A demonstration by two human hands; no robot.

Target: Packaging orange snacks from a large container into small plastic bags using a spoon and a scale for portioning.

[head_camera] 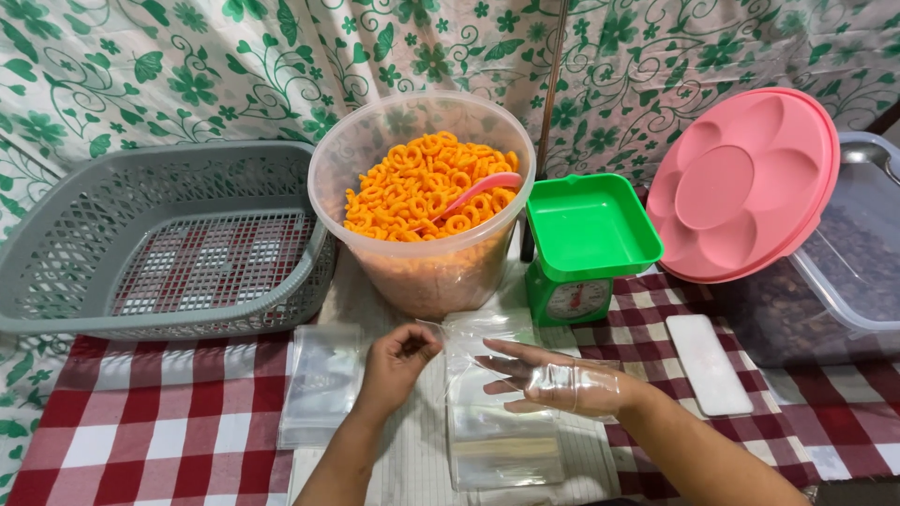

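My right hand is pushed inside a clear plastic bag, fingers stretched out flat toward the left. My left hand pinches the open edge of that same bag with curled fingers. Under both hands lies a stack of clear bags, and another stack of bags rests to the left. Just behind the hands stands a clear round tub filled with orange ring-shaped snacks, with a pink scoop lying in them.
A green kitchen scale stands right of the tub. A grey mesh basket sits at the left. A pink round lid leans on a clear lidded box at right. A white flat block lies on the red-checked tablecloth.
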